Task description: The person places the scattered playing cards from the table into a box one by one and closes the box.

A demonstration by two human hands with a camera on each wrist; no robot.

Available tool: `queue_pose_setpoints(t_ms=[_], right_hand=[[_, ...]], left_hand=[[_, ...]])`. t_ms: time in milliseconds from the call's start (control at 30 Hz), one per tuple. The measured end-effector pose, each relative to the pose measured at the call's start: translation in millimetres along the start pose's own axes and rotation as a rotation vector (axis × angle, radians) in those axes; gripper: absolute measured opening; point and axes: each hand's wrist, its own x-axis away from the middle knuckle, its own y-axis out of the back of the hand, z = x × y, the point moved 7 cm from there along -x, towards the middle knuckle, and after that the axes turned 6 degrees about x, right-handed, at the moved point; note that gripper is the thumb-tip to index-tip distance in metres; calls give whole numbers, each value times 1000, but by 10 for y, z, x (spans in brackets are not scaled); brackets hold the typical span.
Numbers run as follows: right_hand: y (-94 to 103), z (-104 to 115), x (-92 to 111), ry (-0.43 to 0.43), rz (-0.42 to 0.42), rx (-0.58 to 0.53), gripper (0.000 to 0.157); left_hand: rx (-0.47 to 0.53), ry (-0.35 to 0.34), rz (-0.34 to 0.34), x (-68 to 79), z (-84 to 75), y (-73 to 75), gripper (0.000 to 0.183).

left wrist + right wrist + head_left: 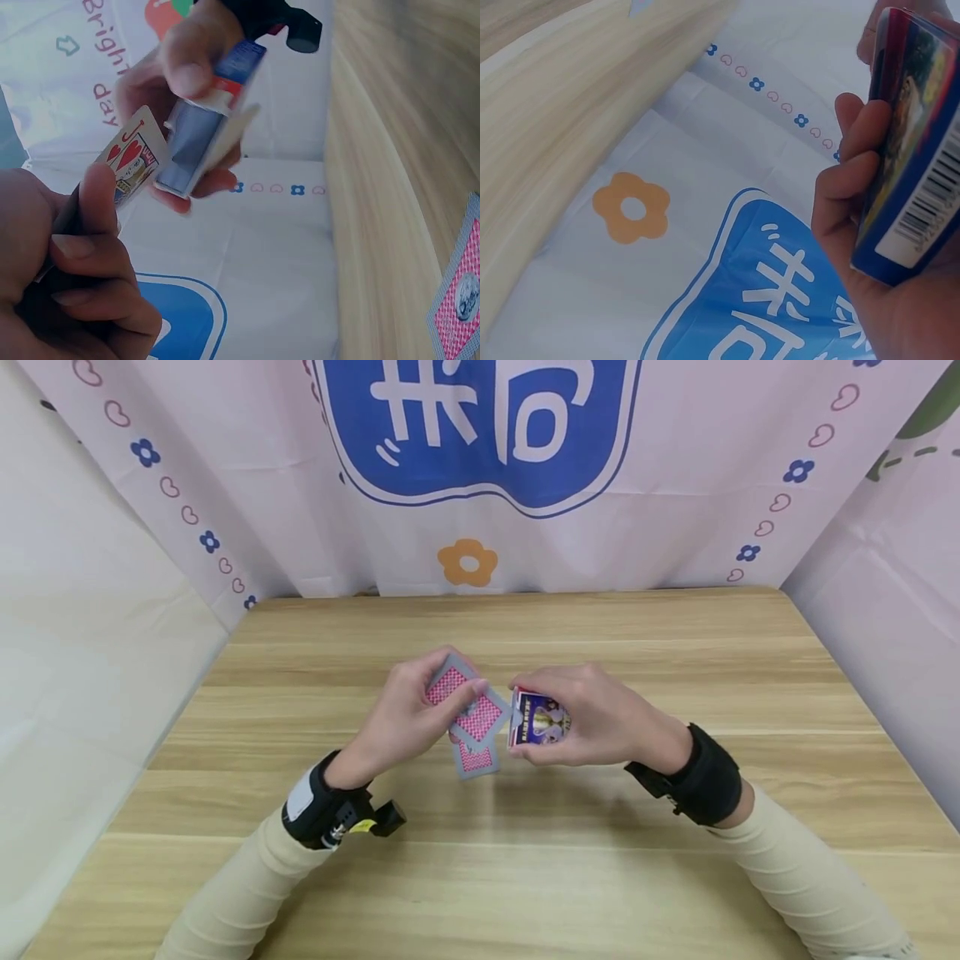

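My left hand [405, 714] grips playing cards [480, 720] with pink-checked backs, the thumb lying across them. In the left wrist view the face of a jack of hearts [133, 161] shows above those curled fingers. The right hand [611, 718] holds a small blue card box [542, 722] between thumb and fingers. Its opened end [193, 142] faces the cards; a card corner reaches its edge, and I cannot tell whether they touch. Seen from the right wrist, the box [915, 172] shows a barcode side. Below the held cards, another card [477, 760] lies back up on the table.
The wooden table [480, 877] runs under both arms. A white cloth backdrop [262, 510] with a blue printed sign hangs along its far edge, and pale sheets [90, 635] flank the sides. Each wrist wears a black strap [701, 777].
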Motion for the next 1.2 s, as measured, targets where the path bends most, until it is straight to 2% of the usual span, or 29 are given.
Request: queue_pose_setpoints(t_ms=[300,667,933,1200], right_hand=[[-25,-1,1,-8,12,-6,60],[-4,19,-5,-2,-1,-22,60],[-12,17,-10,3,7,-26,59],[-18,17,-2,0,17,-13,60]], left_hand=[[-33,14,7,13,-28,4,9],[-52,45,4,4,97,7,10],[-48,10,-1,5,25,4,11],[-51,-62,-10,15,-68,-19,10]])
